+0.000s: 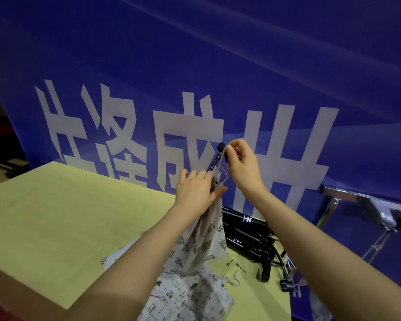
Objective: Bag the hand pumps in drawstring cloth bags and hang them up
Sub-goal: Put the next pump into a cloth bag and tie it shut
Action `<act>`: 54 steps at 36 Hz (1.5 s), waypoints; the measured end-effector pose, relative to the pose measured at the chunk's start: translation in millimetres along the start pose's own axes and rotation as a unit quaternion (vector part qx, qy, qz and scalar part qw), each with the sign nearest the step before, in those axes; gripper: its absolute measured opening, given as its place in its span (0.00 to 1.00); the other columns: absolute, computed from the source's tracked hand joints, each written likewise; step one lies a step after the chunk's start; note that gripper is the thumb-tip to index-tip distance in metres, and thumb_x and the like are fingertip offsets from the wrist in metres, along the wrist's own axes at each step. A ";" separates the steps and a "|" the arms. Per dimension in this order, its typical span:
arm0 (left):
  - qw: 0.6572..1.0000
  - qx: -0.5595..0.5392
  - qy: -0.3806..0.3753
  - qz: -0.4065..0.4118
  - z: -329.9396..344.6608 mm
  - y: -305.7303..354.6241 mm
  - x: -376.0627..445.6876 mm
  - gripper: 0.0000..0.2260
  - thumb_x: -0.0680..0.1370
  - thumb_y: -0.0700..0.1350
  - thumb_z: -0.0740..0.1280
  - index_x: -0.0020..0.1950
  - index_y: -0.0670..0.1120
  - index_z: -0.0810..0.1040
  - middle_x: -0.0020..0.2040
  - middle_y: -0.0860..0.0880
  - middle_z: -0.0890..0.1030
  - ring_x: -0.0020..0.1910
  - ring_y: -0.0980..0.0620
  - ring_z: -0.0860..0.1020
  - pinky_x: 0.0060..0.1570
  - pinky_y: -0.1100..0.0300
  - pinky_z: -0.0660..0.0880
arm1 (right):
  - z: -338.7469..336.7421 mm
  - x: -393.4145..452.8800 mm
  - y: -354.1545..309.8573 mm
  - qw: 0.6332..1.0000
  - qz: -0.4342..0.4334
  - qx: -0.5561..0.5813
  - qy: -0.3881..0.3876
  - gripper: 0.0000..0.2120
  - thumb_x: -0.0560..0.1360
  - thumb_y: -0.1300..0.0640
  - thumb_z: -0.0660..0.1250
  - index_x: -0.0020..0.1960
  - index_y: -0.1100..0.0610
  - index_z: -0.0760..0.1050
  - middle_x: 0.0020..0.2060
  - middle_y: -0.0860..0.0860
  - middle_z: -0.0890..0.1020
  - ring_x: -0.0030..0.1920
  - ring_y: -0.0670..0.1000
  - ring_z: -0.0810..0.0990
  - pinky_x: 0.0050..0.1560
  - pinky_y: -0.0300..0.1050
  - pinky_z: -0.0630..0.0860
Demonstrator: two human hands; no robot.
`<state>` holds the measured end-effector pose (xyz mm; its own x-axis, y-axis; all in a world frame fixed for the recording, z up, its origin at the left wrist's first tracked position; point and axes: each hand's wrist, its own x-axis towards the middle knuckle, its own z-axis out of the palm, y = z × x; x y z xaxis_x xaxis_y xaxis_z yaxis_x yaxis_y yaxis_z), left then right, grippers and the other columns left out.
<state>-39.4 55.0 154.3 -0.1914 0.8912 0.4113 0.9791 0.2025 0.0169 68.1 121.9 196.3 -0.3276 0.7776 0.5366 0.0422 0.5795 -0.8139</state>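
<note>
Left hand [196,189] clamped around the gathered neck of a leaf-print cloth bag [202,242], held upright above the pale counter [56,216]. Right hand [242,166] just above and beside the left, pinching the looped drawstring [221,169]. Black hand pump [220,154] poking out of the bag mouth between both hands, top tilted toward the right hand's fingertips. Below the right forearm, a pile of more black pumps [245,232] with hoses, lying on the counter. Under the left forearm, further printed bags [190,295] lying flat. Behind both hands, a blue banner [195,66] with large white characters
</note>
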 end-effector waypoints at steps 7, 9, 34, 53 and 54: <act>0.989 -0.141 -0.034 0.014 1.1 5.0 8.7 0.16 0.80 0.60 0.55 0.59 0.54 0.76 0.49 0.52 0.75 0.51 0.49 0.74 0.50 0.55 0.59 | 0.8 0.7 -4.7 0.998 -0.018 -0.021 -0.048 0.07 0.81 0.58 0.58 0.48 0.59 0.71 0.32 0.51 0.74 0.29 0.47 0.72 0.31 0.43 0.74; 0.986 -0.160 -0.051 0.008 -0.3 8.0 9.8 0.15 0.80 0.58 0.56 0.57 0.54 0.78 0.47 0.52 0.77 0.51 0.49 0.74 0.51 0.54 0.61 | -0.2 -1.6 -2.6 0.999 -0.023 -0.026 -0.040 0.07 0.81 0.58 0.58 0.48 0.60 0.71 0.32 0.51 0.73 0.30 0.47 0.71 0.33 0.46 0.74; 0.997 0.010 -0.078 -0.001 2.2 14.2 2.4 0.11 0.81 0.47 0.58 0.57 0.47 0.77 0.57 0.50 0.74 0.61 0.46 0.65 0.39 0.55 0.63 | -17.3 15.3 -27.3 0.988 -0.103 -0.024 0.110 0.06 0.81 0.62 0.59 0.46 0.59 0.72 0.33 0.46 0.72 0.30 0.38 0.70 0.32 0.29 0.67; 0.999 0.040 -0.004 0.019 -83.0 80.9 34.8 0.12 0.76 0.35 0.61 0.59 0.40 0.75 0.62 0.45 0.71 0.66 0.42 0.63 0.41 0.54 0.69 | -98.3 36.6 -58.2 0.959 -0.124 -0.031 0.254 0.05 0.82 0.57 0.56 0.48 0.53 0.69 0.29 0.45 0.70 0.27 0.46 0.66 0.29 0.48 0.65; 0.999 0.038 -0.004 0.023 -85.8 90.5 36.7 0.12 0.76 0.34 0.61 0.59 0.40 0.76 0.61 0.45 0.71 0.65 0.42 0.64 0.41 0.54 0.69 | -107.6 36.3 -60.1 0.956 -0.130 -0.032 0.260 0.05 0.82 0.57 0.56 0.48 0.53 0.69 0.29 0.44 0.70 0.27 0.44 0.65 0.28 0.46 0.64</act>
<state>48.1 71.2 249.1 -0.1480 0.9029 0.4037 0.9788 0.1921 -0.0708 155.3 141.6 288.6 0.1784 0.6114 0.7709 0.0853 0.7709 -0.6312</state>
